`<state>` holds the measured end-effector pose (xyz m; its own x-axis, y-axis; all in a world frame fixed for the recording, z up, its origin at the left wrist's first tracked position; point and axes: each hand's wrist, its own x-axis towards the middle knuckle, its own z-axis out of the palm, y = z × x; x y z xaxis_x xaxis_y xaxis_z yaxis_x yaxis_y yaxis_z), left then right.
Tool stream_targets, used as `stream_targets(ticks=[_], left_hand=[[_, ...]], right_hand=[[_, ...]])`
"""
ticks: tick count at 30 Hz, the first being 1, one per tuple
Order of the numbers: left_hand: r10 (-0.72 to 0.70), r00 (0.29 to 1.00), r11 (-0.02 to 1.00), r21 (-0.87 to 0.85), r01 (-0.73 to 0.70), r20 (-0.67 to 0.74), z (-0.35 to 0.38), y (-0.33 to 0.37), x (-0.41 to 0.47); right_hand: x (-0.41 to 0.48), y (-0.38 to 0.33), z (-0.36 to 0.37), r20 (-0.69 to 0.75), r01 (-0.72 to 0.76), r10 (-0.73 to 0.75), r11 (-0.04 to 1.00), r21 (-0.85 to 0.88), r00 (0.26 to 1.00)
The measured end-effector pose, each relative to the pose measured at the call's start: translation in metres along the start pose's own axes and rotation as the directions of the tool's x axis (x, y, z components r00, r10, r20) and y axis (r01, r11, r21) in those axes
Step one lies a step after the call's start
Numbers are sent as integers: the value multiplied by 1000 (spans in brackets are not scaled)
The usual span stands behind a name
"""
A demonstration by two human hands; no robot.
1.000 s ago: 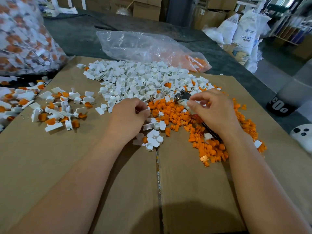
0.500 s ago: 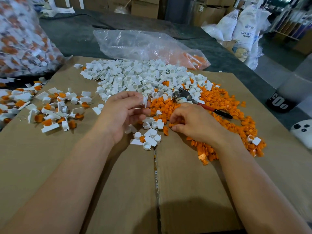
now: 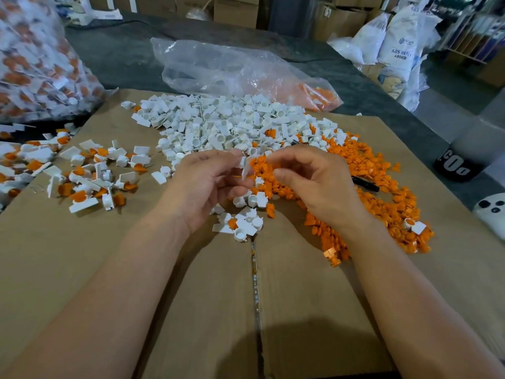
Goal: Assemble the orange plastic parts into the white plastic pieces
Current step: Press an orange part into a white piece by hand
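My left hand pinches a white plastic piece between thumb and fingers, held just above the cardboard. My right hand is raised right beside it with fingers curled, its fingertips holding a small orange part against the white piece. A heap of loose white pieces lies behind the hands. A spread of loose orange parts lies under and right of my right hand. A few white pieces sit just in front of my hands.
Assembled white-and-orange pieces lie scattered at the left on the cardboard sheet. A full clear bag stands far left, a nearly flat clear bag at the back. A black-handled tool lies among the orange parts.
My right hand left the orange pile and rose to meet my left hand. My left hand lifted the white piece slightly and both hands now meet at the centre.
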<state>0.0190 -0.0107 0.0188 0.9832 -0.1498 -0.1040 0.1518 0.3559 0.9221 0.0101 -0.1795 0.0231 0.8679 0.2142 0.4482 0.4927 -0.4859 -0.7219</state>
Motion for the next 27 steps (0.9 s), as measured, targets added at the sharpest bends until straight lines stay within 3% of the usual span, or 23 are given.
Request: stream_targets(ticks=[4, 13, 18, 22, 27], left_hand=[[2, 998, 1000, 18, -3, 63, 1, -1, -1], [9, 995, 995, 99, -19, 103, 2, -6, -1], [-2, 990, 999, 38, -3, 142, 3, -7, -1], [85, 976, 981, 154, -117, 199, 2, -10, -2], [150, 974, 964, 196, -182, 168, 3, -11, -1]], right_hand=[[0, -7, 10, -81, 16, -7, 994, 106, 997], [-3, -12, 13, -60, 21, -19, 999, 30, 998], [-2, -11, 12, -131, -2, 4, 1000, 17, 991], [-3, -11, 9, -153, -12, 12, 1000, 1, 988], [-2, -12, 7, -135, -69, 77, 995, 68, 988]])
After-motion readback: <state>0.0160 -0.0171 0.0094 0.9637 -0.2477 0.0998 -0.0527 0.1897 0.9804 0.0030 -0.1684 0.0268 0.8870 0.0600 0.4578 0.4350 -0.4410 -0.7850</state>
